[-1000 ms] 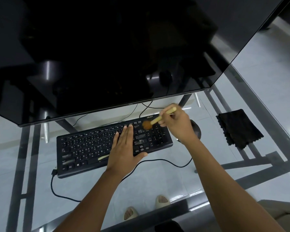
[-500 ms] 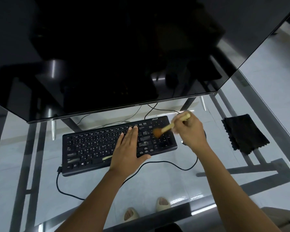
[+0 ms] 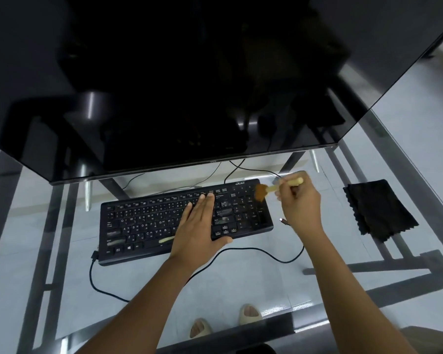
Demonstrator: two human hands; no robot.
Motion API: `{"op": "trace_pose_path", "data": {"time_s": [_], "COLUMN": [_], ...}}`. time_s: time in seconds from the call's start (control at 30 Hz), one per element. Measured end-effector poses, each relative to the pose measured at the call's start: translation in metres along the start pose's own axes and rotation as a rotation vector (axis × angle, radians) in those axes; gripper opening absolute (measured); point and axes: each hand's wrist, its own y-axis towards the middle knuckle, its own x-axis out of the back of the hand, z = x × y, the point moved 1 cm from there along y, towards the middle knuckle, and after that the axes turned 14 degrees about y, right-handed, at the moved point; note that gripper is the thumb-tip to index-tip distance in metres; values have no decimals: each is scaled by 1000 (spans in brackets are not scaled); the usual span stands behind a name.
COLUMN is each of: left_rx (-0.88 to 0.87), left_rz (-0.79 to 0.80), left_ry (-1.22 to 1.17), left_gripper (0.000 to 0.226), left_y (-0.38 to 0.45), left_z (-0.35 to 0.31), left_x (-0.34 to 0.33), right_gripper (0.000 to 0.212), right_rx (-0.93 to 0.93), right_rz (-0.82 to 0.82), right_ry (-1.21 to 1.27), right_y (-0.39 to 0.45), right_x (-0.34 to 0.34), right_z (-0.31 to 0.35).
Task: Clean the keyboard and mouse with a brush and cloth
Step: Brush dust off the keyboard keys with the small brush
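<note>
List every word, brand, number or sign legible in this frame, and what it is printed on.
"acer": top right corner of the black keyboard, next to the brush held by the right hand.
Letter keys such as "W", "F", "G", "Z", "X", "C": keyboard, left of the left hand.
Other key legends: too small to read.
Monitor bezel mark: too blurred to read.
</note>
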Motion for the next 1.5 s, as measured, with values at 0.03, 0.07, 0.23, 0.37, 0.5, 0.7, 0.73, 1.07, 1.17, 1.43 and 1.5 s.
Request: {"op": "trace_pose_path", "data": {"time_s": [0.03,0.07,0.23,0.37,0.5,0.7,0.73,1.07,1.17,1.43,1.5], "left_rx": [1,2,-26,51,229,377,373,258,251,262,265], "left_rz": [1,3,26,-108,-237,-245,-240,-136,-144,-118,-111], "left_ry": [-6,-11,-33,-110,-197,-169,-163,-1,28,75,78], "left_gripper": [106,106,102,85,80,79,79,77,76,76,76], "left_y": [0,1,2,-14,-46,-89,-92,-109,-111,-112,-112], "left_z": [0,0,2,12,35,69,71,80,79,79,79], "left_x": [0,0,7,18,21,14,14,1,-2,-4,-4], "right_gripper": [9,8,10,10,4,4,4,6,7,8,8], "right_rx": [-52,-114,-34,-72,60,42,104,302,173,276,90], "right_rz": [19,103,28,56,37,331,343,339,391,357,597], "right_ry": [85,154,-130,145,-110,40,11,-81,61,-106,-109], "right_y": [2,2,10,14,13,-5,-8,-22,-27,-31,-37], "right_x": [-2,-7,-15,-10,-18,-65,-72,-105,-107,-113,-120], "right_z": [3,6,4,6,8,23,23,39,46,51,53]}}
